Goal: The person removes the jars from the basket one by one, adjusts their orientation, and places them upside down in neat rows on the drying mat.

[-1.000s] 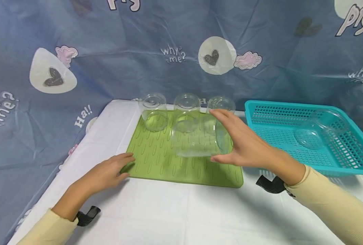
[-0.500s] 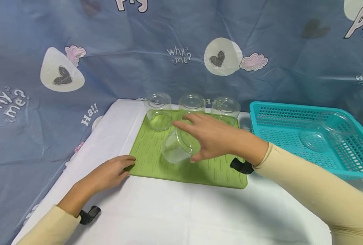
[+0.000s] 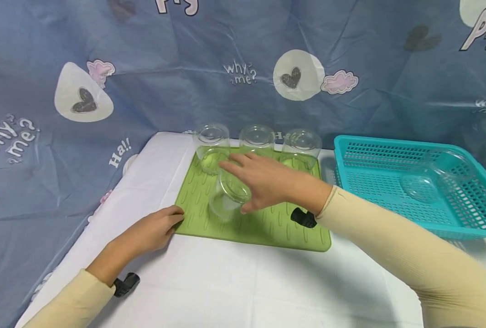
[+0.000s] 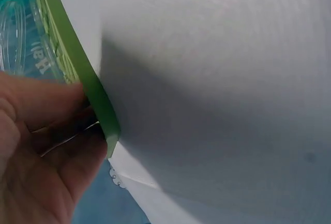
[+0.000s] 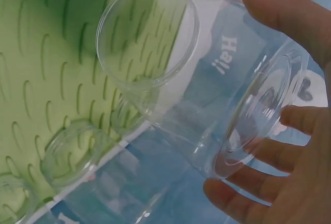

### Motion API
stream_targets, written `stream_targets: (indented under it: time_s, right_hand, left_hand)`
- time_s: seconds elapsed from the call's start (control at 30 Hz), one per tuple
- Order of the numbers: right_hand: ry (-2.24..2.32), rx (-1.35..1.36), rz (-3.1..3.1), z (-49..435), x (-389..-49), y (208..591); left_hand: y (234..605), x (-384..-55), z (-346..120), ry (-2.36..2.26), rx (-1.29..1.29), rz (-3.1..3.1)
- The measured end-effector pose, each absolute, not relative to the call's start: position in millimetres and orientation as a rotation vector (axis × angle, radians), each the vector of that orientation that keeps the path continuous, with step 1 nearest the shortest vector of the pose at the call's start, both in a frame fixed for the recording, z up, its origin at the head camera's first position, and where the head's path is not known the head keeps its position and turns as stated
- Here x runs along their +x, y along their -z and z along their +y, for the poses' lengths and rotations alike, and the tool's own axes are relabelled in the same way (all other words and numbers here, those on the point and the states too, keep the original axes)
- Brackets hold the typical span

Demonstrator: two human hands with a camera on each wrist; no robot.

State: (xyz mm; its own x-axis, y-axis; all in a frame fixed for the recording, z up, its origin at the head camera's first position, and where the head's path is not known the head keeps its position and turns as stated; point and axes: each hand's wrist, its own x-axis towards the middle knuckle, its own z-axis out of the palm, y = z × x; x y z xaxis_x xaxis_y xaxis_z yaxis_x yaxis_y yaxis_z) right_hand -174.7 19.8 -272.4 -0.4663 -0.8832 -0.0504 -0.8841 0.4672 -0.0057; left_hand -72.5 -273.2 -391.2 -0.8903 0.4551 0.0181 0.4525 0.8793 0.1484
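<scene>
My right hand (image 3: 267, 182) grips a clear cup (image 3: 223, 205) near its base, thumb on one side and fingers on the other. The cup is tilted, its mouth toward the lower left, over the left front part of a green textured mat (image 3: 267, 230). In the right wrist view the cup's round mouth faces the mat. My left hand (image 3: 152, 228) holds the mat's left front corner, its fingertips and thumb at the edge in the left wrist view. Behind, three clear cups stand upside down in a row: left (image 3: 211, 141), middle (image 3: 257, 136) and right (image 3: 302, 142).
To the right stands a turquoise perforated basket (image 3: 384, 225) with a clear cup (image 3: 425, 182) lying on its side in it. A white cloth (image 3: 210, 282) covers the table, and a blue printed curtain (image 3: 177, 91) hangs behind and to the left.
My right hand has carried the clear cup leftward across the mat and turned its mouth from sideways to downward. My left hand stays at the mat's corner, its fingers drawn slightly closer.
</scene>
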Motion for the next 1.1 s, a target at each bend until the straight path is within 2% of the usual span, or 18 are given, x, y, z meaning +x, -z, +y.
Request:
stream_targets:
  time_s: [0.53, 1.1]
  right_hand:
    - [0.023, -1.554, 2.651, -13, -184, 279]
    - [0.031, -1.547, 2.663, -22, -191, 291]
  left_hand:
    - [391, -73, -268, -0.288, 0.472, 3.021]
    - [392, -75, -270, -0.355, 0.485, 3.032]
